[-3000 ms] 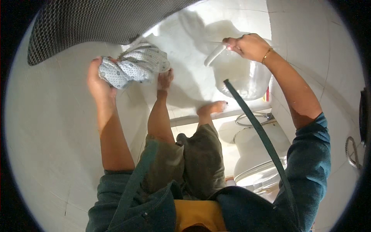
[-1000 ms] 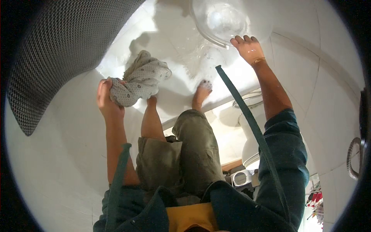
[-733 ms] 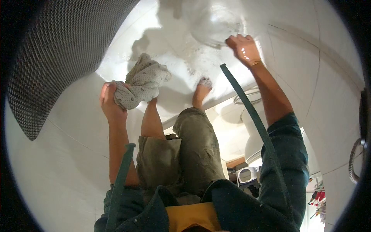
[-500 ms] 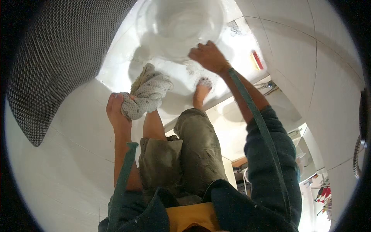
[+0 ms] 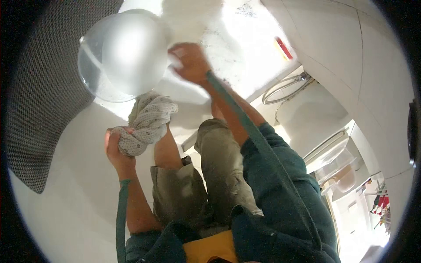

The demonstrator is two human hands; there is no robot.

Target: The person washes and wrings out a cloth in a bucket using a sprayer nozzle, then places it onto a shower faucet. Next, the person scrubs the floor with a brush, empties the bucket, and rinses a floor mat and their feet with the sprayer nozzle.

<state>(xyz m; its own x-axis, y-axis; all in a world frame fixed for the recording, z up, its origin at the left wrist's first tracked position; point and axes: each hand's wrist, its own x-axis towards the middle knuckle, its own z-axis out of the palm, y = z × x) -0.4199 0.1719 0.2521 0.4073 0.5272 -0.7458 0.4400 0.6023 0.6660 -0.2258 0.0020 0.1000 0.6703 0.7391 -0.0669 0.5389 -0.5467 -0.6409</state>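
My left hand point(image 5: 118, 147) is closed around one end of a bunched, twisted pale cloth point(image 5: 147, 120) with small dark motifs. The cloth hangs in front of my left shin, just below a clear plastic basin point(image 5: 92, 68). The basin is tilted at the upper left, its round side bright with glare. At the basin's right edge is my right hand point(image 5: 190, 63), its fingers curled and somewhat blurred. The fingers seem to grip the rim, though the exact contact is smeared. My right foot is mostly hidden behind my right forearm.
A large dark woven-textured surface point(image 5: 48, 87) rises at the left. A red and white brush point(image 5: 283, 48) lies on the wet, sudsy floor point(image 5: 237, 57) near the wall. A flexible hose point(image 5: 280, 90) loops beside a white fixture on the right.
The basin has moved left from the floor ahead of me and is now tilted. My right hand has gone left with it. My left hand still grips the cloth.
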